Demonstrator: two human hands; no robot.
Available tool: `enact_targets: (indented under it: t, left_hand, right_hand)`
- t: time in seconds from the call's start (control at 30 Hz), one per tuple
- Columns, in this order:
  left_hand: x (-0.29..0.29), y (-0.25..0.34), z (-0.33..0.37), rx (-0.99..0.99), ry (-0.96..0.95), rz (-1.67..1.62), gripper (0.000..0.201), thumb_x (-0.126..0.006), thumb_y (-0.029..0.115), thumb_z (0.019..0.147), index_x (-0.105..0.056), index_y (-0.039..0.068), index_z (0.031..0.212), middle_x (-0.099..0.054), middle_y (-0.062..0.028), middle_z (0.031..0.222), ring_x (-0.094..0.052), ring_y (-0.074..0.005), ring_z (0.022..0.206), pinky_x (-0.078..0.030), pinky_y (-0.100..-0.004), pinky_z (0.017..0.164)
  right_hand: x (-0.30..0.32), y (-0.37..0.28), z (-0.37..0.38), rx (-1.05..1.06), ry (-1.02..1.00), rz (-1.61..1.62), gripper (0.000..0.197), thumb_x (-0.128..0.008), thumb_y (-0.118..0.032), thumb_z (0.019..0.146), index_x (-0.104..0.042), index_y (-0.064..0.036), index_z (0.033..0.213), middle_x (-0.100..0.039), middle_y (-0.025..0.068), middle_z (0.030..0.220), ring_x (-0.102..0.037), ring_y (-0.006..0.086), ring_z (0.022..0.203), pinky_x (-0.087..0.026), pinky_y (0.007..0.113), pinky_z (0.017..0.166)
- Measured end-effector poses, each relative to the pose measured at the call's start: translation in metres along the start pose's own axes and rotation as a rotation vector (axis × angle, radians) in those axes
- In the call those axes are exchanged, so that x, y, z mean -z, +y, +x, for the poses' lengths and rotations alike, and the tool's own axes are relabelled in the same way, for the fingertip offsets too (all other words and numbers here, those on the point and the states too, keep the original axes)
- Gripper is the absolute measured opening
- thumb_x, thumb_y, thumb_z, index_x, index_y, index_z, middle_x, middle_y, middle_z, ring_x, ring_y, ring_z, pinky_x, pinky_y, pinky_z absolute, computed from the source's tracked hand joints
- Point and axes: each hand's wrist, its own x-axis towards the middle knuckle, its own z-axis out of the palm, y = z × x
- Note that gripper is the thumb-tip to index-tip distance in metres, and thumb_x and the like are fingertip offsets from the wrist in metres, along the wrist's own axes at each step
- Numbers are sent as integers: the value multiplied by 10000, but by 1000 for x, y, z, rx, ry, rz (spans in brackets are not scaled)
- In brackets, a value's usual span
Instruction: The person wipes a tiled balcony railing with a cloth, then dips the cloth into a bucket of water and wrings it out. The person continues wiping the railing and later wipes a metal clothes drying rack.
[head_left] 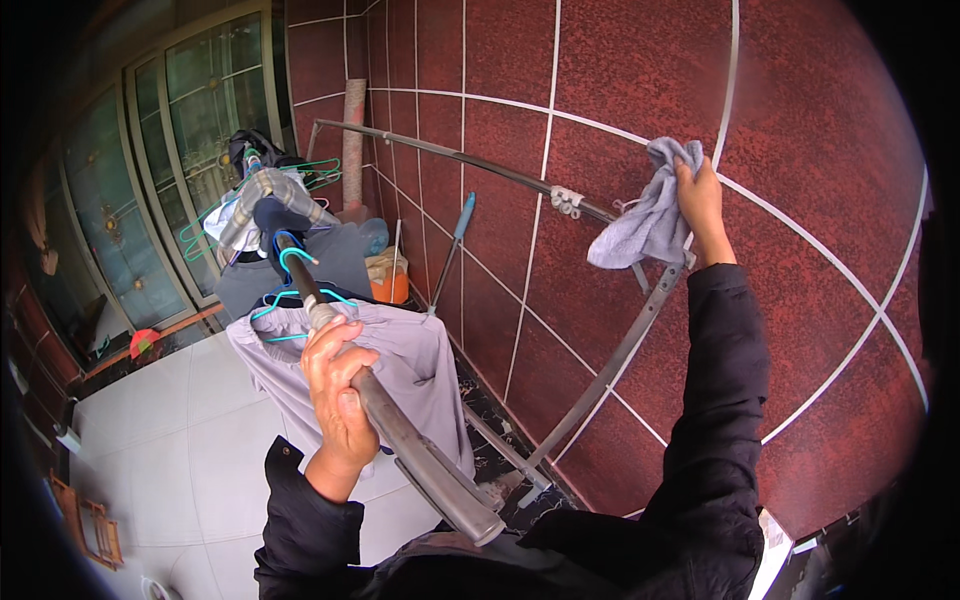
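Observation:
My left hand [342, 395] is wrapped around the near metal rail [415, 440] of a clothes drying rack. Beside it, a pale lavender garment [405, 345] hangs below the rail on a teal hanger [297, 258]. Raised at the right, my right hand [703, 208] is closed on a grey cloth [650, 225], bunched at the top with its lower part drooping. The cloth overlaps the end of the rack's far rail [450, 153], next to some small white fittings [566, 202]. Whether it rests on that rail I cannot tell.
More clothes [262, 205] hang farther along the near rail. A red tiled wall [640, 80] runs behind the far rail. Against it stand a blue-handled stick [465, 218] and an orange bucket [392, 287]. Glass doors [125, 190] stand left; a wooden stool [85, 520] is at lower left.

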Motion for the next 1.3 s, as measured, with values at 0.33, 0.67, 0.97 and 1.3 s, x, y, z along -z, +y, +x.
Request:
enact_targets:
  t: [0.33,0.67,0.97,1.3]
  left_hand:
    - [-8,-3,0,-4,49,-29,531,-241,395,1043,-617,32,952,-570,-189,1225,-488,-390,1257,-279,-534,1126]
    - [-7,-4,-1,-32,46,-16,498,-265,377,1046,-640,52,1003,-591,-165,1218,-508,-365,1259,-275,-508,1109]
    - [3,-1,0,-20,22,13,445,-305,353,1033,-652,74,1033,-586,-152,1244,-500,-361,1272,-260,-515,1107]
    - [3,2,-1,-17,-12,10,374,-343,301,1010,-643,87,1075,-563,-131,1272,-492,-334,1295,-244,-520,1136]
  right_hand:
    - [35,-13,-90,83,-287,-251,350,-642,-225,921,-548,20,1152,-637,270,1039,-635,464,955,-506,527,822]
    - [35,-11,-136,494,-80,-417,562,-702,2,696,-551,10,1237,-578,182,1240,-541,381,1119,-436,445,953]
    - [30,-40,-114,444,-68,-283,504,-573,91,753,-551,11,1251,-572,185,1257,-540,378,1165,-420,446,996]
    - [18,-24,-134,511,-131,-476,312,-495,-33,893,-593,12,1185,-576,145,1284,-532,329,1189,-420,438,1019]
